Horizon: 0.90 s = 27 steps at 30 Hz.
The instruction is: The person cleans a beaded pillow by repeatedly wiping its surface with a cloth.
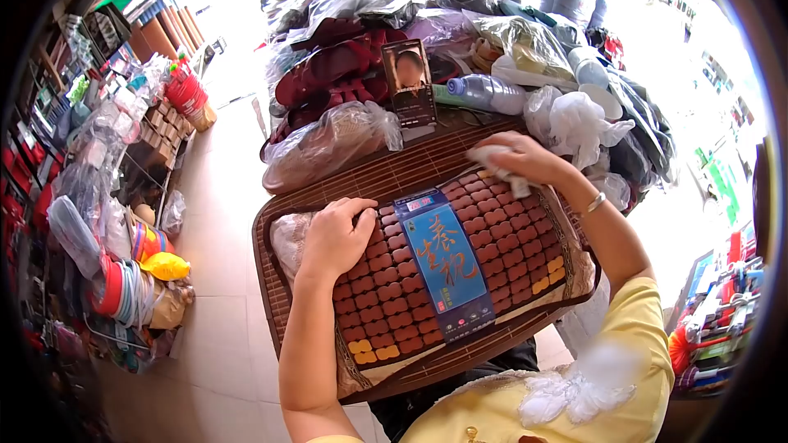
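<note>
One pillow [443, 267] is lying on the slatted mat [349, 180]; the left hand [338, 234] is resting spread on it, probably steadying it, while the right hand [525, 159] is grasping a white cloth [517, 185] against its far edge.

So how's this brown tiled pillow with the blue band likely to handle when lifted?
The pillow probably bends somewhat: its top is many small tiles with gaps between. They look smooth, so may be slippery. The cloth end beside the left hand looks padded, so it would likely give when squeezed.
</note>
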Motion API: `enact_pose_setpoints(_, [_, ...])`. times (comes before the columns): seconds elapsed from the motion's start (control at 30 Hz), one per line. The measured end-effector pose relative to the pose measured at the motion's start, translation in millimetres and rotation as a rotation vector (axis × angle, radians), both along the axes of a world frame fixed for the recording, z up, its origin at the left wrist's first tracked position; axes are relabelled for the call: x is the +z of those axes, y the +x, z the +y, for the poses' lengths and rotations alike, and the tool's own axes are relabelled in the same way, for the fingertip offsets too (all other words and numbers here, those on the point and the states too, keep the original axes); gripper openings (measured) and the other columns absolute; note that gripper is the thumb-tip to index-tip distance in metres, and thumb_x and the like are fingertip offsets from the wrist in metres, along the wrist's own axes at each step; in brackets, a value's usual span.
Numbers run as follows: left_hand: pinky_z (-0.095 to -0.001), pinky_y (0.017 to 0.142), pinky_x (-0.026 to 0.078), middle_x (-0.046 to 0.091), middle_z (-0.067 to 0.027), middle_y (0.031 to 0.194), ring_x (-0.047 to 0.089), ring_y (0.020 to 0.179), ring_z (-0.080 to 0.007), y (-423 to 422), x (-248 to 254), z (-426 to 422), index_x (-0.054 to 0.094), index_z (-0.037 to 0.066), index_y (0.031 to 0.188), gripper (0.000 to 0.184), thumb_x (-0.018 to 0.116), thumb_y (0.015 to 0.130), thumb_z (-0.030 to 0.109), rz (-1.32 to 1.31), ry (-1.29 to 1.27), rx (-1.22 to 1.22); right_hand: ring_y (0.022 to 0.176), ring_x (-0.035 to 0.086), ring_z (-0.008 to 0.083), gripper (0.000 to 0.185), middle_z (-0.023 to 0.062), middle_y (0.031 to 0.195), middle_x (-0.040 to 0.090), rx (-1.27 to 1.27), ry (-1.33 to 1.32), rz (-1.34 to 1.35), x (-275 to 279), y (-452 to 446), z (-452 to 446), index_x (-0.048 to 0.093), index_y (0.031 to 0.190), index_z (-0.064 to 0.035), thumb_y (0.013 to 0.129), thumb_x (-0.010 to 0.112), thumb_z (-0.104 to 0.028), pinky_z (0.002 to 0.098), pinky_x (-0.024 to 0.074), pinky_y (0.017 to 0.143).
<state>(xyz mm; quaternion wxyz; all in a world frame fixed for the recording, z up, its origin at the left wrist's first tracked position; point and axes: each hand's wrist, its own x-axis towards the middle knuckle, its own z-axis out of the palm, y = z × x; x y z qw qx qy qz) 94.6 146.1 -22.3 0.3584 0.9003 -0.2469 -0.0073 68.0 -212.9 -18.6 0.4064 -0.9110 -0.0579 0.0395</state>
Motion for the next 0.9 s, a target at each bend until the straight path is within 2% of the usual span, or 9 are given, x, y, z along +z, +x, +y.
enact_pose_setpoints(0.1, [-0.0402,0.097,0.048,0.069,-0.0149,0.111,0.063,0.108,-0.0325,0,-1,-1,0.072,0.007,0.108,0.031,0.055,0.092,0.027,-0.009,0.004,-0.009,0.121,0.053,0.0267,0.051,0.0177,0.127,0.059,-0.126,-0.002,-0.283,-29,-8,-39,0.057,0.132,-0.0036,0.090,0.052,-0.032,0.0376,0.0405,0.105])
enact_pose_setpoints(0.23, [-0.0403,0.096,0.048,0.069,-0.0148,0.111,0.063,0.107,-0.0327,0,0,-1,0.072,0.007,0.108,0.030,0.055,0.092,0.027,-0.019,0.007,-0.004,0.127,0.048,0.0279,0.051,0.0175,0.131,0.056,-0.165,0.112,-0.262,-22,-33,-26,0.056,0.132,-0.0021,0.088,0.052,-0.029,0.0389,0.0344,0.110])
enact_pose_setpoints(0.37, [-0.0396,0.095,0.048,0.069,-0.0150,0.111,0.064,0.107,-0.0325,-2,3,-2,0.072,0.006,0.108,0.031,0.055,0.092,0.026,-0.001,0.019,0.012,0.127,0.048,0.0299,0.056,0.0169,0.135,0.055,0.354,-0.041,-0.512,7,-66,7,0.055,0.133,-0.0022,0.086,0.052,-0.032,0.0446,0.0330,0.111])
enact_pose_setpoints(0.43, [-0.0391,0.095,0.048,0.069,-0.0149,0.110,0.064,0.107,-0.0322,0,2,-2,0.072,0.006,0.108,0.031,0.055,0.092,0.026,-0.008,0.014,0.002,0.128,0.048,0.0296,0.058,0.0166,0.136,0.054,0.374,-0.061,-0.513,2,-67,3,0.055,0.134,-0.0034,0.086,0.051,-0.035,0.0457,0.0318,0.112])
enact_pose_setpoints(0.6, [-0.0383,0.094,0.049,0.070,-0.0145,0.110,0.064,0.106,-0.0312,0,-1,-1,0.072,0.007,0.108,0.030,0.056,0.092,0.026,-0.020,0.006,0.007,0.129,0.046,0.0278,0.056,0.0163,0.137,0.053,-0.060,0.172,-0.304,-44,-24,-55,0.050,0.138,-0.0014,0.091,0.039,-0.030,0.0389,0.0312,0.113])
enact_pose_setpoints(0.7, [-0.0383,0.094,0.049,0.070,-0.0148,0.110,0.064,0.106,-0.0310,0,-1,-1,0.072,0.006,0.108,0.030,0.056,0.092,0.026,-0.027,-0.002,0.018,0.131,0.045,0.0256,0.057,0.0163,0.138,0.052,-0.145,0.280,-0.276,-57,-23,-64,0.046,0.141,-0.0021,0.091,0.038,-0.028,0.0362,0.0284,0.114])
enact_pose_setpoints(0.8, [-0.0380,0.094,0.049,0.070,-0.0147,0.110,0.065,0.106,-0.0307,0,1,-2,0.072,0.006,0.107,0.030,0.056,0.092,0.026,0.007,0.002,0.015,0.135,0.041,0.0256,0.058,0.0171,0.141,0.050,-0.021,0.223,-0.351,-36,-52,-45,0.044,0.142,-0.0006,0.095,0.038,-0.033,0.0373,0.0251,0.115])
enact_pose_setpoints(0.87, [-0.0377,0.093,0.049,0.070,-0.0146,0.109,0.065,0.105,-0.0309,0,1,-2,0.072,0.005,0.106,0.029,0.056,0.092,0.024,-0.015,0.005,0.004,0.138,0.039,0.0324,0.061,0.0193,0.144,0.047,0.189,0.184,-0.453,-11,-82,-19,0.049,0.140,-0.0016,0.098,0.040,-0.045,0.0433,0.0248,0.115])
enact_pose_setpoints(0.9, [-0.0377,0.093,0.049,0.070,-0.0146,0.109,0.065,0.105,-0.0309,-1,1,-2,0.072,0.005,0.106,0.029,0.056,0.092,0.024,-0.003,0.010,0.001,0.138,0.038,0.0351,0.061,0.0205,0.143,0.048,0.289,0.119,-0.476,-3,-95,-11,0.052,0.137,-0.0013,0.097,0.041,-0.045,0.0466,0.0240,0.116])
